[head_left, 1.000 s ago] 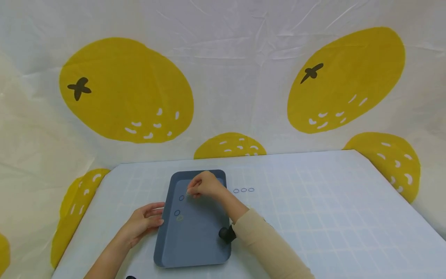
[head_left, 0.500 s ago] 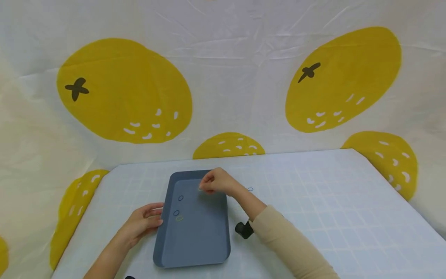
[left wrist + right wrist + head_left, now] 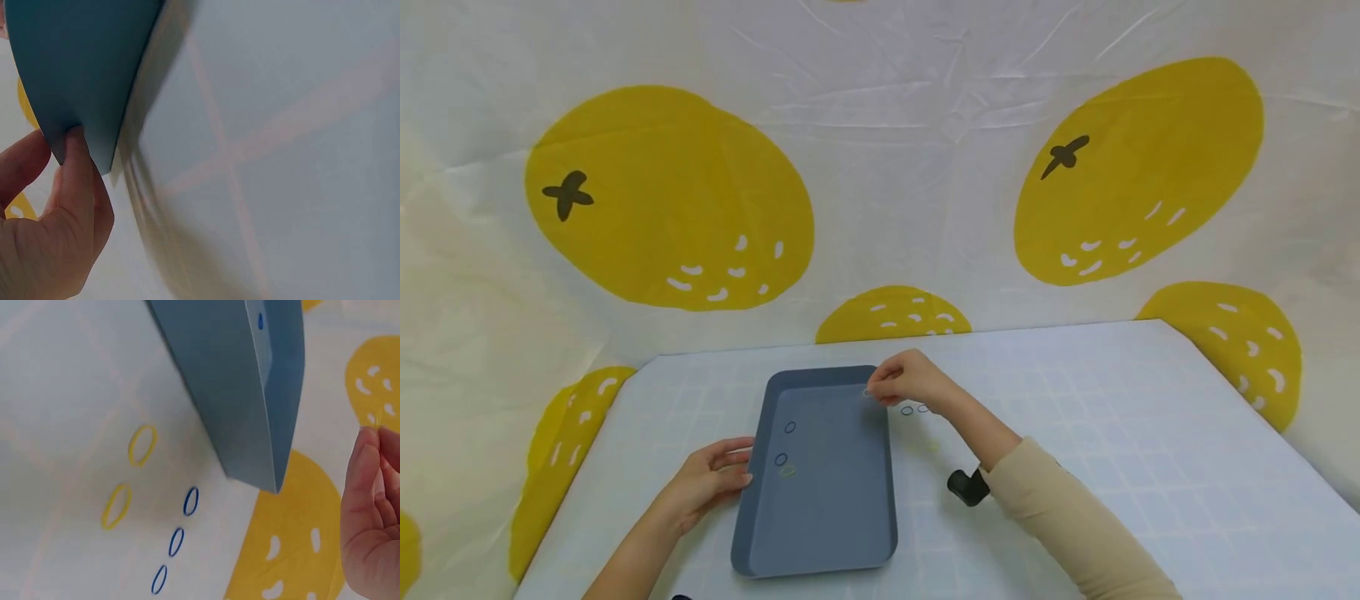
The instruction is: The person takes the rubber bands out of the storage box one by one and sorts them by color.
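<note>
A grey-blue rectangular tray (image 3: 820, 533) lies on the table. My left hand (image 3: 703, 483) holds its left side, and the left wrist view shows the thumb and a finger at the tray wall (image 3: 87, 69). Above the tray's back right corner, my right hand (image 3: 913, 379) pinches a thin yellow rubber band (image 3: 378, 419), partly hidden by the fingertips. Inside the tray lie one blue rubber band (image 3: 790, 427), another blue band (image 3: 781, 459) and a yellow band (image 3: 787, 472), all near the left side.
Right of the tray, the right wrist view shows three blue bands (image 3: 176, 542) in a row and two yellow bands (image 3: 142, 445) on the table. A black object (image 3: 967, 487) sits by the right wrist. A fruit-print cloth (image 3: 917, 208) hangs behind the table.
My right hand has moved right, from over the tray's left half to its back right corner, with the yellow rubber band between its fingertips. The left hand stays at the tray's left side.
</note>
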`<state>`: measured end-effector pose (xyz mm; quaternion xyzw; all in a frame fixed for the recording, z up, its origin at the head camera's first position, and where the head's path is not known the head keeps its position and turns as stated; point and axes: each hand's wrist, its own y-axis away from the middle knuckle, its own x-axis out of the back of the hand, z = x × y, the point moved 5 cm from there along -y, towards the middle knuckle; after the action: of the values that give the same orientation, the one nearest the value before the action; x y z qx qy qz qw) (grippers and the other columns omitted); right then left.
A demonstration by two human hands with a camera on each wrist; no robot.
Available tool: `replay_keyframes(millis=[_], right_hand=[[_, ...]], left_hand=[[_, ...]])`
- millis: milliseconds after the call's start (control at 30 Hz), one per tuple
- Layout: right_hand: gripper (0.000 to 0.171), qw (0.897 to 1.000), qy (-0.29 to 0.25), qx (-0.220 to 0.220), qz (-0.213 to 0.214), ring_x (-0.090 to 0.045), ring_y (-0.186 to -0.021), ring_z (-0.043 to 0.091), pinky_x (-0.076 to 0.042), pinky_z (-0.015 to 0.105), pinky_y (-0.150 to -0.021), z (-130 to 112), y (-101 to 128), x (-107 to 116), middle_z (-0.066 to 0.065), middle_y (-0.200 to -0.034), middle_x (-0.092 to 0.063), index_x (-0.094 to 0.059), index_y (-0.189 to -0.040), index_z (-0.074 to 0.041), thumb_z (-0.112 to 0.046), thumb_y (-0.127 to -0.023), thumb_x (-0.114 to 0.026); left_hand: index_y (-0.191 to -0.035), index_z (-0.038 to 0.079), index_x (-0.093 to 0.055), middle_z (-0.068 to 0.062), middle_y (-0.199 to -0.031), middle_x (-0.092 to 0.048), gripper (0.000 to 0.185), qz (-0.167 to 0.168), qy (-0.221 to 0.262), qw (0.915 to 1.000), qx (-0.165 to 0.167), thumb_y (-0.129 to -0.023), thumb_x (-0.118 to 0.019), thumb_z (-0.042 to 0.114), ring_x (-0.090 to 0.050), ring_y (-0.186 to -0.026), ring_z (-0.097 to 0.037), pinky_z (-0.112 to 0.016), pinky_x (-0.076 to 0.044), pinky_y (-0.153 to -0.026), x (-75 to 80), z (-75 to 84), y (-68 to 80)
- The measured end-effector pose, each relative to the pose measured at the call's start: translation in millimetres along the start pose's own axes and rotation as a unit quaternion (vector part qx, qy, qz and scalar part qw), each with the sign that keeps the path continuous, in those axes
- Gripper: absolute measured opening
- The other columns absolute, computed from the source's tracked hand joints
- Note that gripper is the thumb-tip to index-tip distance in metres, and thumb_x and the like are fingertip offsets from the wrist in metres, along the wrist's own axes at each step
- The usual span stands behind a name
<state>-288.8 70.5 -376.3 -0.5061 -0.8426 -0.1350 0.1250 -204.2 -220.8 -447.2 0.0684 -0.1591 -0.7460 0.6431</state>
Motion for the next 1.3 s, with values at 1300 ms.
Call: replay_keyframes(millis=[1300], right_hand=[[0.022,0.996,0.015,-0.069,0.056,-0.062,-0.066,0.017,-0.054,0.031,-0.068,45.6,45.5,60.2,0.014,-0.083,-0.068,-0.065,-0.099,0.008,-0.010,-0.086,-0.066]], left_hand=[[-0.135,-0.012,-0.034,-0.026,-0.123,-0.051,0.064,0.005,0.005,1.0000,0.004,-0.078,-0.063,-0.013,-0.060,-0.093,-0.017,-0.031,-0.052,-0.075,0.0,-0.5,0.2]])
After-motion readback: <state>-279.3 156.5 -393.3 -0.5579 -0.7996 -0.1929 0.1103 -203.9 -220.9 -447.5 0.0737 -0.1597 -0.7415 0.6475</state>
